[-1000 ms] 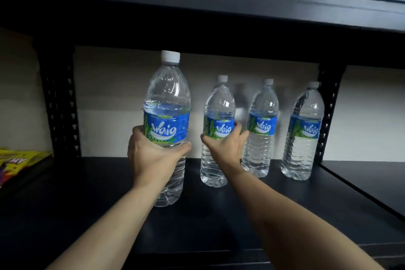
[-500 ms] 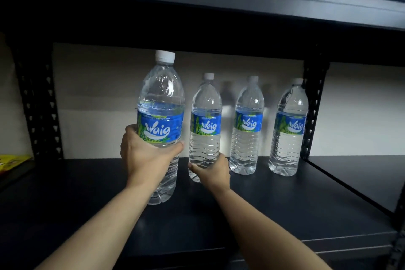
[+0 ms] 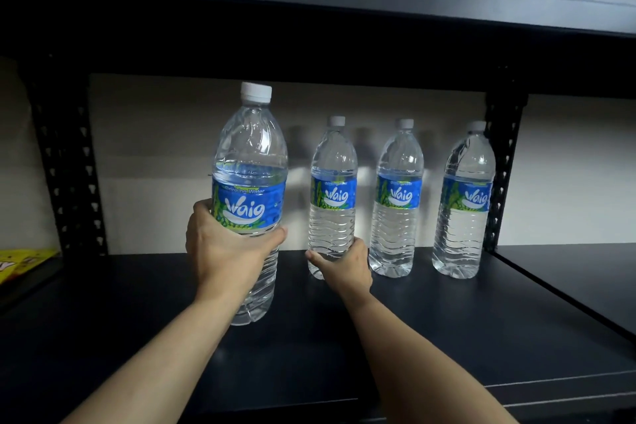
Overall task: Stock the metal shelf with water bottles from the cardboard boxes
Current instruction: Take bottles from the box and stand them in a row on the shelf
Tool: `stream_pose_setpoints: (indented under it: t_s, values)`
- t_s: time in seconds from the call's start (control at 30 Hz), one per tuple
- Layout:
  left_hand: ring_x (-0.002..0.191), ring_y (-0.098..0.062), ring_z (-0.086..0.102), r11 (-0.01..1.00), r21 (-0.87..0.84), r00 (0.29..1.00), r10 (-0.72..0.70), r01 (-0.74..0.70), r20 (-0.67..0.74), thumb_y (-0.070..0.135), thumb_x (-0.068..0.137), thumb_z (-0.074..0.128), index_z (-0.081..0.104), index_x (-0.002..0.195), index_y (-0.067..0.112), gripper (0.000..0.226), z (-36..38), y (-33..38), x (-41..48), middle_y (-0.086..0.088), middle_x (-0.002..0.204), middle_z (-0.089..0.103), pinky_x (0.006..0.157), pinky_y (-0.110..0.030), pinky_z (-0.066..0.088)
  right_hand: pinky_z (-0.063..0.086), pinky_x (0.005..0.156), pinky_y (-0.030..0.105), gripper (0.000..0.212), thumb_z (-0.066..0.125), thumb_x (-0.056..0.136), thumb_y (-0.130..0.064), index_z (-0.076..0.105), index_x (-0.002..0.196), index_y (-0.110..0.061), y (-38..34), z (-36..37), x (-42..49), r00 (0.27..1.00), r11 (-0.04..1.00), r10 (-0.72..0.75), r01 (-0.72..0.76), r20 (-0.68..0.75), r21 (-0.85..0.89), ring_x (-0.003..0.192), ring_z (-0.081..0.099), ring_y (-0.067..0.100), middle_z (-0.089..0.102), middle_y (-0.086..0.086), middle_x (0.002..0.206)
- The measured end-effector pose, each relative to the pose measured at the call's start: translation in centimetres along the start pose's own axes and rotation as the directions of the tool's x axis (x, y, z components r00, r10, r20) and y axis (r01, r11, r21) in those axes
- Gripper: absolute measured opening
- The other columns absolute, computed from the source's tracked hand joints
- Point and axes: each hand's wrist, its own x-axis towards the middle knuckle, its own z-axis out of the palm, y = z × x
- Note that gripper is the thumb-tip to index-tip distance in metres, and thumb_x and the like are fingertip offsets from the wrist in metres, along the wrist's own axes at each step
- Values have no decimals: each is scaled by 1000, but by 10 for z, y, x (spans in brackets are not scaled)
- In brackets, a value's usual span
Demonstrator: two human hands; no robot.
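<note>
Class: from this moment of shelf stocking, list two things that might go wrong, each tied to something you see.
1. The right hand grips the leftmost standing bottle low at its base; nudging it could topple it onto the neighbouring bottle.
2. The left hand alone holds the near bottle, so it may slip onto the shelf board.

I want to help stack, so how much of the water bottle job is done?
Done: three bottles stand in a row at the back of the shelf; the right grip holds the leftmost one low down. In hand: the left grip holds a fourth bottle upright, not yet in the row. Left: setting it down; the boxes are out of view, so I can't tell how many remain.
</note>
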Motion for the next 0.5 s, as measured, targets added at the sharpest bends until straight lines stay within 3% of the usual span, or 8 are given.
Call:
stream_pose_setpoints:
  t_s: [0.3, 0.43, 0.5]
  values:
    - [99, -25, 60, 1000, -4, 1000, 8, -8, -21, 37, 41, 94, 49, 102, 19, 78, 1, -4, 5, -2, 105, 62, 85, -39, 53, 38, 105, 50, 101, 75, 60, -73, 35, 134, -16, -5, -6, -3, 998, 999, 22, -19, 61, -49, 127, 51, 25, 44, -1, 137]
    - [98, -26, 60, 1000, -6, 1000, -4, 3, -13, 35, 41, 94, 49, 102, 17, 78, 7, -7, 4, -4, 104, 61, 84, -39, 53, 41, 109, 40, 119, 74, 40, -80, 46, 135, -15, 8, -9, 10, 976, 999, 42, -36, 215, -32, 129, 51, 20, 53, 0, 132]
    - [97, -27, 59, 1000, 0, 1000, -6, 6, -14, 35, 41, 94, 50, 102, 15, 78, 9, -9, 5, -5, 104, 61, 82, -38, 52, 41, 110, 34, 113, 67, 38, -79, 53, 133, -19, 36, -4, 26, 944, 992, 0, 41, 330, -117, 129, 50, 20, 59, 0, 129]
